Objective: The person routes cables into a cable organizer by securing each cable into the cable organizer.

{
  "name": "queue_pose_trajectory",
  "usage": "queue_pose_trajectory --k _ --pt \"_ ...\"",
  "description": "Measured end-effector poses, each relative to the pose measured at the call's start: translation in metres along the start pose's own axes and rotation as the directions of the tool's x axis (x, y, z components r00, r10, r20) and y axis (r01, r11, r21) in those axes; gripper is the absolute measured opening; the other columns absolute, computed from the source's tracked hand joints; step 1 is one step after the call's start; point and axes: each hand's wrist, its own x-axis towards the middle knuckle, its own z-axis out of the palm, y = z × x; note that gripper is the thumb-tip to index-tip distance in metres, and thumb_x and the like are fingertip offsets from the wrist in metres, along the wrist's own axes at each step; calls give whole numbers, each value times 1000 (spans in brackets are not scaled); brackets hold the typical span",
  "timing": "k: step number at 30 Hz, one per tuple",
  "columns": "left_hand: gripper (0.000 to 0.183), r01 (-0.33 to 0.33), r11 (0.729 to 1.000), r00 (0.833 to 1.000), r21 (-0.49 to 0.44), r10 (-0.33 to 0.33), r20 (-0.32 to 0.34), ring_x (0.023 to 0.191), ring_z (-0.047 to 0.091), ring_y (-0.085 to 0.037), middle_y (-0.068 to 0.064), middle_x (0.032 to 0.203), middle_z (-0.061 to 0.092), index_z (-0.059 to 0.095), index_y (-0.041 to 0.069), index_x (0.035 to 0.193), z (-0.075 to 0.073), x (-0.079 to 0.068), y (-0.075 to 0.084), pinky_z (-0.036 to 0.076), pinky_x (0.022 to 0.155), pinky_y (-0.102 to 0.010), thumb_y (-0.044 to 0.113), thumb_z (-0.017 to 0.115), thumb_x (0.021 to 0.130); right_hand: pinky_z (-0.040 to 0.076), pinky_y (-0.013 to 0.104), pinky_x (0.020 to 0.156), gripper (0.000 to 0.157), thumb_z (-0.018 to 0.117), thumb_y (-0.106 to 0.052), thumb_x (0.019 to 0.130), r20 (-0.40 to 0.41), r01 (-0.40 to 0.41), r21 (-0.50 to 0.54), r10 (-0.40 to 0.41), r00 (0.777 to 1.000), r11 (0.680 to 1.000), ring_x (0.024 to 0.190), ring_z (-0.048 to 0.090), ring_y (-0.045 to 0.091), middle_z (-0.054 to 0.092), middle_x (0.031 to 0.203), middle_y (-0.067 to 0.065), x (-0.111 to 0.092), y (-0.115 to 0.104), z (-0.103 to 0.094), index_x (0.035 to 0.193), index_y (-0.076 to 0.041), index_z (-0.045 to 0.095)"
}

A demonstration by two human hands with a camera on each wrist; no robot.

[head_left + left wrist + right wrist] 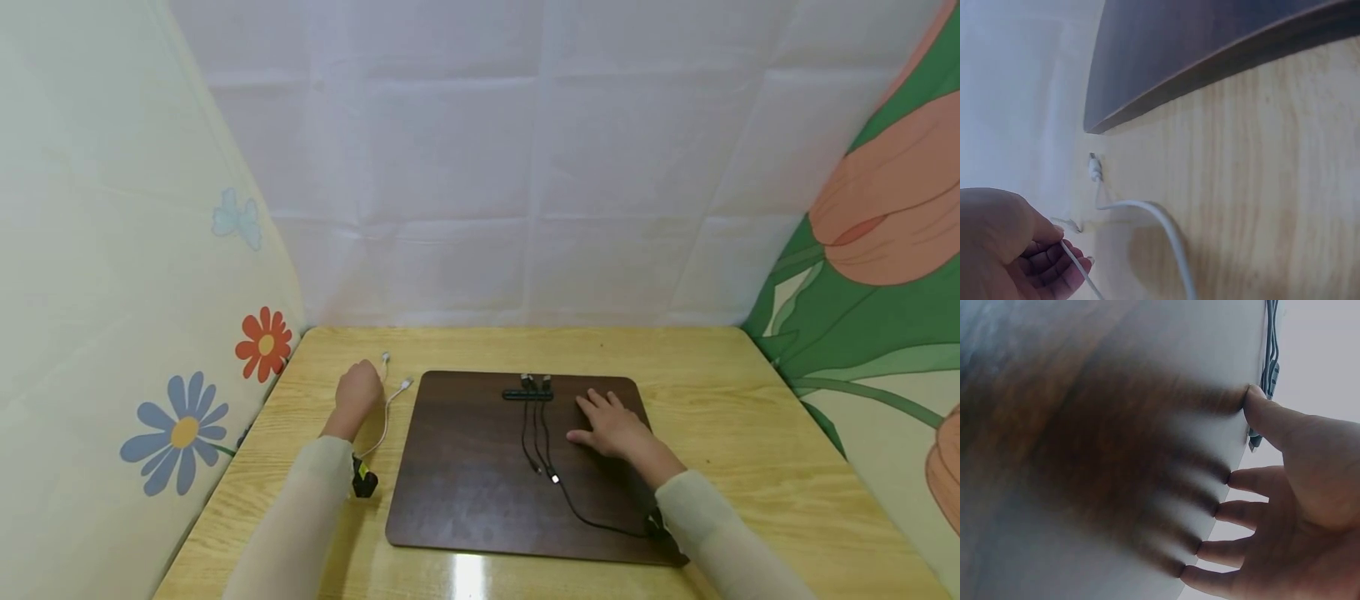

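My left hand (pixel 358 390) is over the table, left of a dark brown board (pixel 465 467). Between thumb and fingers it pinches a thin white cable (pixel 1082 270), whose plug (pixel 386 357) points toward the back wall. Another plug (pixel 1095 169) on a thicker white cable stretch (pixel 1172 234) lies between this hand and the board. On the board's right part, my right hand (pixel 611 427) rests its spread fingertips and holds nothing. Just left of it, a black cable holder (pixel 527 395) carries several black cables (pixel 546 433), their connectors at the far side.
One black cable (pixel 588 521) runs across the board toward my right wrist. A small black device (pixel 364 481) sits by my left wrist. The light wooden table (pixel 720 400) surrounds the board, with a white sheet (pixel 450 167) behind and flower-printed cloth (pixel 187 433) at the sides.
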Motion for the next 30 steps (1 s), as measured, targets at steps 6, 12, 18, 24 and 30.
queue_pose_trajectory --k 6,12,18,24,30 --pt "18 -23 1000 999 -10 23 -25 80 63 -37 -22 83 61 57 -8 89 -8 0 5 55 72 -51 1 43 98 27 76 106 76 61 -46 100 -1 5 -2 -5 1000 1000 145 18 59 24 161 30 0 0 -1 154 0 36" --pt "20 -104 995 990 -5 103 -92 80 63 -37 -22 83 60 56 -11 92 -17 -5 15 56 72 -50 5 48 101 26 76 106 76 61 -47 100 6 -5 3 5 1000 1000 145 17 58 24 162 30 1 1 -1 155 0 36" --pt "20 -126 991 986 -32 122 -113 85 64 -38 -24 89 63 59 -11 96 -23 -9 29 57 75 -50 7 52 101 26 77 106 76 61 -47 100 5 1 4 -1 1000 1000 145 17 59 24 161 30 1 1 -1 154 0 36" --pt "23 -132 989 987 -63 125 -106 93 64 -39 -25 97 65 61 -11 105 -26 -12 40 56 82 -51 9 49 103 26 77 106 76 61 -47 100 12 -3 8 3 1000 1000 145 16 59 24 161 30 1 0 -2 155 0 36" --pt "21 -141 986 982 -92 128 -137 90 65 -38 -23 94 66 62 -9 104 -27 -13 48 56 80 -51 9 51 102 26 77 105 76 62 -45 99 20 -10 13 9 1000 1000 145 17 59 24 161 31 0 -3 -5 154 1 36"
